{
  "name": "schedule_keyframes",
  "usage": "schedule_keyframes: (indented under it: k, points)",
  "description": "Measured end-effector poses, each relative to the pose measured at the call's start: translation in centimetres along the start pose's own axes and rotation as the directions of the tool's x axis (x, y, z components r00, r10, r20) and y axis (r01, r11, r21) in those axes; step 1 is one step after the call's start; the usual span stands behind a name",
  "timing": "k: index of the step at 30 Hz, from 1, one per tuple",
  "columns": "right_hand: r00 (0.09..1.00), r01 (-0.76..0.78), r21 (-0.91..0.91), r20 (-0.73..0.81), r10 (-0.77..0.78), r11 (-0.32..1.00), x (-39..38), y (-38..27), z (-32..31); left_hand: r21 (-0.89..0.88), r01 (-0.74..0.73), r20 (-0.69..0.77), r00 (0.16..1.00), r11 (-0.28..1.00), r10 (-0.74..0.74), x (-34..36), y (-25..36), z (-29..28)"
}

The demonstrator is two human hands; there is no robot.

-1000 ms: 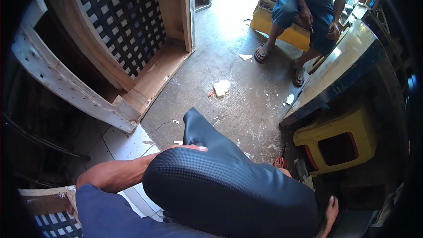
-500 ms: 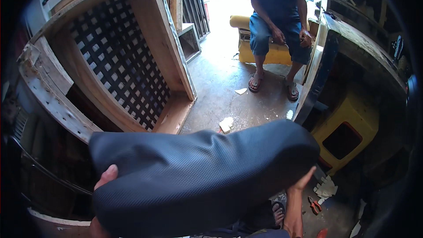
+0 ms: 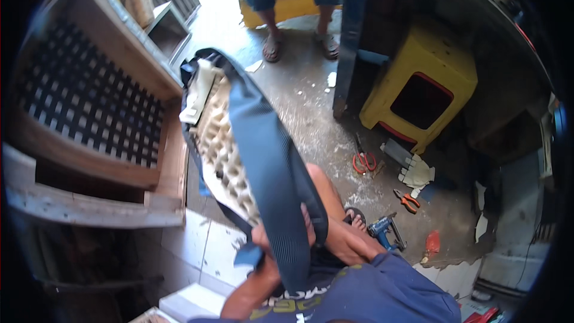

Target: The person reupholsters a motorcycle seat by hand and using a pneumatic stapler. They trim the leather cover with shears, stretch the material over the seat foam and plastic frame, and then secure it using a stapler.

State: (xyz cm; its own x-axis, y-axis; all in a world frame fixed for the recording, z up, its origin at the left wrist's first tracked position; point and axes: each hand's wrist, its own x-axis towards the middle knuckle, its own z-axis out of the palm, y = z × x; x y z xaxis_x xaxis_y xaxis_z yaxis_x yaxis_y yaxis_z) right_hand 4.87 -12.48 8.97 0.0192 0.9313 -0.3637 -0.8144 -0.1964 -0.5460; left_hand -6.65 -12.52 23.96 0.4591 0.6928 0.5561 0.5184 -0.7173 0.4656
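Note:
Tipped up on its side in front of me is a motorcycle seat (image 3: 263,137) with a black textured cover. Its cream foam underside (image 3: 221,149), full of hollows, faces left, and the cover's loose edges hang round it. A pale strip (image 3: 199,93) lies along the foam at the far end. My left hand (image 3: 263,240) grips the near end by the foam and the cover's edge. My right hand (image 3: 308,227) is closed on the same end from the right, its fingers partly hidden behind the cover.
A wooden frame with black woven webbing (image 3: 89,96) stands left. Rightward are a yellow stool (image 3: 418,78), red-handled scissors (image 3: 363,161), a glove (image 3: 417,171), orange-handled pliers (image 3: 408,201) and a blue staple gun (image 3: 387,231). Another person (image 3: 293,0) sits ahead.
The seat has turned from lying crosswise, cover up, to pointing away from me with its foam underside showing. Both hands have come together at its near end. My view has swung right and down.

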Motion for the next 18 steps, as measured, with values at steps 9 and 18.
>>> schedule_keyframes:
  k: [9, 18]
  points:
    - [0.822, 0.434, -0.732, 0.083, -0.563, 0.525, -5.4, -10.9, 4.3, 0.063, 0.033, -0.064, 0.998, 0.998, -0.029, 2.3, -1.3, 7.4]
    - [0.661, 0.127, -0.780, -0.393, -0.639, 0.612, -9.4, -8.8, -9.6, 0.233, 0.004, 0.169, 0.985, 0.972, -0.045, 3.7, -0.7, 12.3]
